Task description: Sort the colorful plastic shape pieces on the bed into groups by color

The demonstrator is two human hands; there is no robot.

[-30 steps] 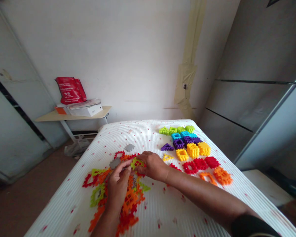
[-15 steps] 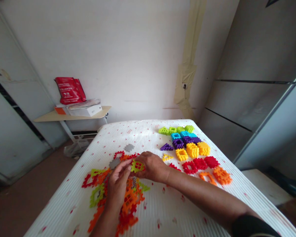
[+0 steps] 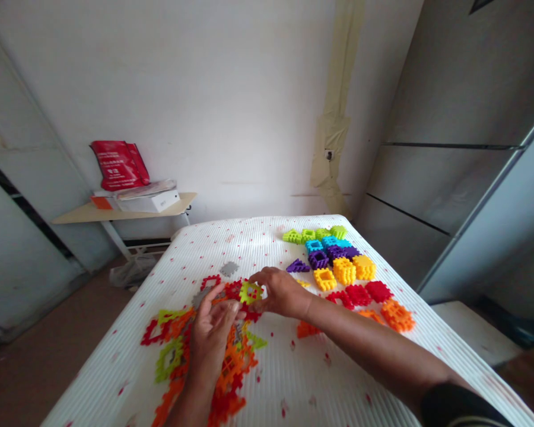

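Observation:
My right hand [image 3: 282,293] is closed on the edge of a lime-green square building piece [image 3: 250,293] with notched edges and an opening in it. My left hand [image 3: 211,332] stands just left of that piece, palm turned inward, fingers apart with nothing seen in them. Under and around the hands spreads a loose pile of interlocking plastic pieces: an orange window piece [image 3: 231,365], a lime-green frame [image 3: 169,360], a red frame [image 3: 152,333] and others. A grey piece [image 3: 229,268] lies just beyond the pile. My hands and forearms hide part of the pile.
Stacks sorted by colour stand at the right: lime-green [image 3: 308,235], blue [image 3: 314,245], purple [image 3: 318,259], yellow [image 3: 345,270], red [image 3: 379,291] and orange [image 3: 397,315]. A side table [image 3: 78,213] with a red bag [image 3: 119,165] is at the left; a grey cabinet [image 3: 431,184] rises at the right.
My left hand's fingers have come away from the lime-green piece, which both hands touched before. An orange piece below my right forearm has come into sight. The view has shifted slightly.

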